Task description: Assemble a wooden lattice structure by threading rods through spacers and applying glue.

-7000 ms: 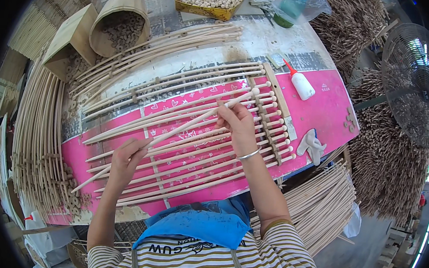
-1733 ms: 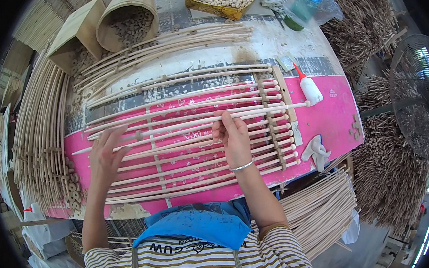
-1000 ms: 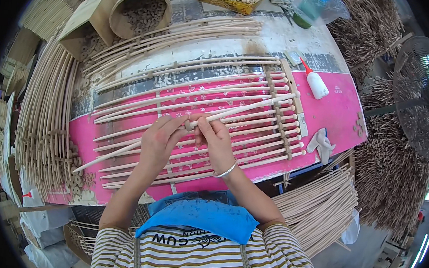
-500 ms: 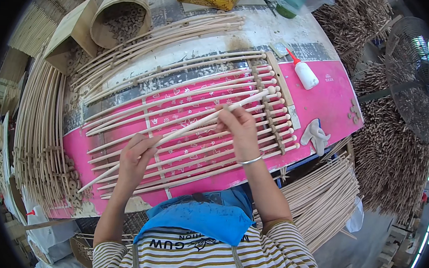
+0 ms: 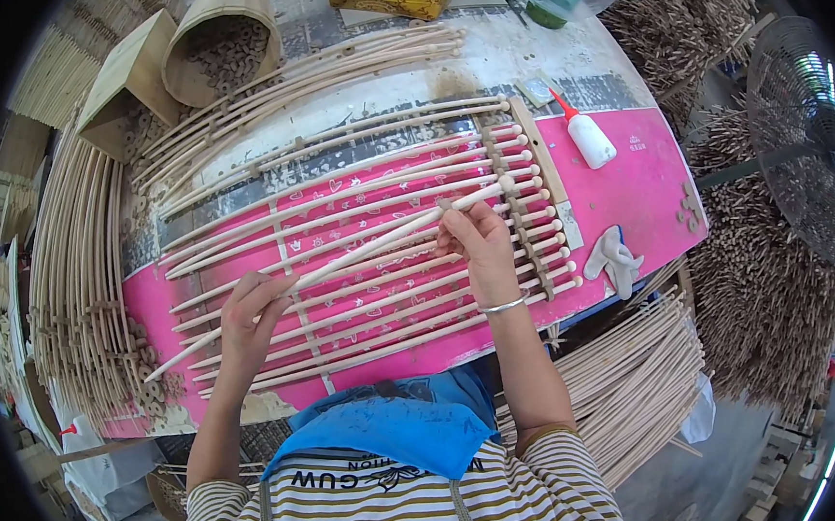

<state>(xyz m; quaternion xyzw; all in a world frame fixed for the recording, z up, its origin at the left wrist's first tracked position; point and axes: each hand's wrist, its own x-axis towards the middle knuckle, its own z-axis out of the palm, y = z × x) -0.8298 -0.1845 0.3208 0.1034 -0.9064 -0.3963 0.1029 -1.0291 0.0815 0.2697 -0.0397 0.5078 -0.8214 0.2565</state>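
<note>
A long wooden stick [image 5: 370, 248] with a ball on its upper right end slants above the work surface. My left hand [image 5: 251, 315] pinches it around the middle, with fingertips closed. Farther along, closer to the ball end, the thumb and fingers of my right hand [image 5: 481, 249] grip it too. A small brown piece, perhaps a ring, shows at the right fingertips. Beneath lies a row of similar ball-ended sticks [image 5: 375, 308] on a pink sheet [image 5: 626, 193]. Brown wooden rings [image 5: 526, 231] sit on those sticks near their ball ends.
A wooden strip [image 5: 537, 153] borders the ball ends. To the right are a white glue bottle [image 5: 590, 140] with red tip and a white glove [image 5: 615, 263]. A round wooden tub [image 5: 224, 46] of rings, a yellow tray [image 5: 387, 1] of balls, stick bundles [image 5: 612, 381] and a fan [image 5: 813, 143] surround the table.
Both hands and the held stick have shifted slightly relative to the row; the right hand sits a little farther from the stick's ball end, the left slightly lower. The view has moved a little.
</note>
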